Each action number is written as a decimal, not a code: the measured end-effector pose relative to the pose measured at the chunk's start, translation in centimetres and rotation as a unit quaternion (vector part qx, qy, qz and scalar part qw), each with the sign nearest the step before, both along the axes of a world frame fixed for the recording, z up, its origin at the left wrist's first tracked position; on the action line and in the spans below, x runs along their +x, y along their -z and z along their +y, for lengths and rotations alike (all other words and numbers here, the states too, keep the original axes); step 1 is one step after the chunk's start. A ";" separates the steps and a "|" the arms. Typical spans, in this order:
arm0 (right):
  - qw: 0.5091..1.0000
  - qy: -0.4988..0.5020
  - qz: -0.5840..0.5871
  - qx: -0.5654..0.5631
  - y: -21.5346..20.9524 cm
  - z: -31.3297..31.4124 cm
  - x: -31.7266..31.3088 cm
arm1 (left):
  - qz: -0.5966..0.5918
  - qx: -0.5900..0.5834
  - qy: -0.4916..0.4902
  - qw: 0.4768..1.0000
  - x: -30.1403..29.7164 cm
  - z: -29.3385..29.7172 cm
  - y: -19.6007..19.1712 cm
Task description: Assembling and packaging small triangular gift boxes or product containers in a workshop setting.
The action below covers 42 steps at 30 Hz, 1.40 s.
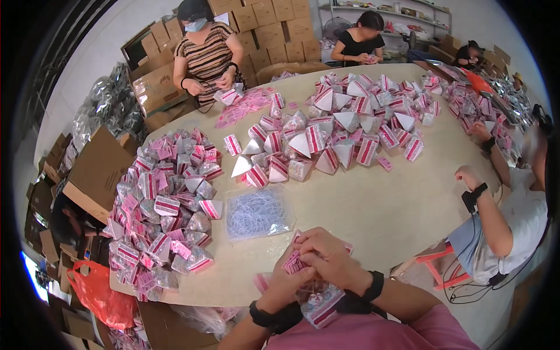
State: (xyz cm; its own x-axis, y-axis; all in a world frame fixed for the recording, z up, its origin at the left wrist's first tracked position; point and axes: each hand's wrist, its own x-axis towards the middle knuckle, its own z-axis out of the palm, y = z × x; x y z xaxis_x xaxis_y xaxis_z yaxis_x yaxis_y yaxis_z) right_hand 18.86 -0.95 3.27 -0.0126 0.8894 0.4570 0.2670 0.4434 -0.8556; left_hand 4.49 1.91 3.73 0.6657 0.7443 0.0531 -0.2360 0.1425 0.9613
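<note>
Both my hands meet at the near edge of the beige table (pixel 373 204). My left hand (pixel 283 286) and my right hand (pixel 329 259) are closed together on a small pink-and-white striped packet (pixel 293 262). Below them, partly hidden by my wrists, lies a clear bag of small pink items (pixel 321 303). Black bands sit on both my wrists. A clear bag of thin white elastic loops (pixel 256 213) lies on the table just beyond my hands.
A heap of pink-and-clear filled packets (pixel 163 210) lies at the left, and a larger heap of pyramid-shaped packets (pixel 338 134) covers the far middle. Three other people work around the table. Cardboard boxes (pixel 96 169) stand at the left and back. An orange plastic bag (pixel 96 294) hangs at the lower left.
</note>
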 end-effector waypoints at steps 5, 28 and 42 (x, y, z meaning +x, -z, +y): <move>0.986 -0.041 -0.156 0.040 -2.1 -0.6 0.3 | 0.033 -0.159 -0.022 0.986 -0.7 0.4 0.9; 0.930 -0.105 -0.327 0.133 0.0 0.2 -0.7 | 0.153 0.113 0.019 0.982 -2.1 0.3 4.2; 0.948 -0.111 -0.289 0.077 0.6 1.4 -0.3 | 0.090 -0.191 -0.057 0.976 -1.6 -0.2 3.7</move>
